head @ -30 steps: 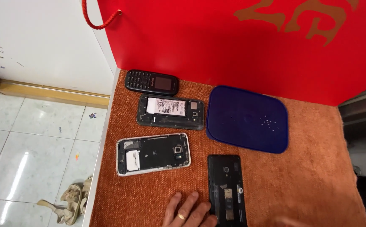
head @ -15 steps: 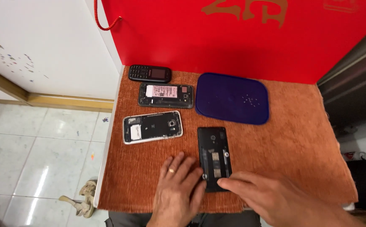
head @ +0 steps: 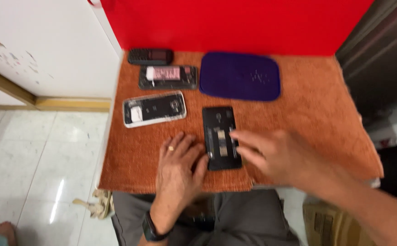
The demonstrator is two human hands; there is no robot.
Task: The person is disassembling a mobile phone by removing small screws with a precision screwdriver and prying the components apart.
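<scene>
Black phone (head: 221, 138), back cover removed, is shown lying face down and lengthwise on the orange cloth (head: 312, 114), near the front edge. The left hand (head: 179, 169) is laid flat on the cloth with fingers spread, the fingertips touching the phone's left side. The right hand (head: 276, 155), blurred, is held open over the phone's right edge; contact cannot be confirmed, and nothing is gripped. A silver-framed open phone (head: 154, 108) is placed to the left, a second opened phone (head: 168, 77) and a small keypad phone (head: 150, 56) behind it. A blue mat (head: 240, 75) lies just behind the black phone. Bare cloth is seen to the right. A red board (head: 235, 25) closes the rear.
</scene>
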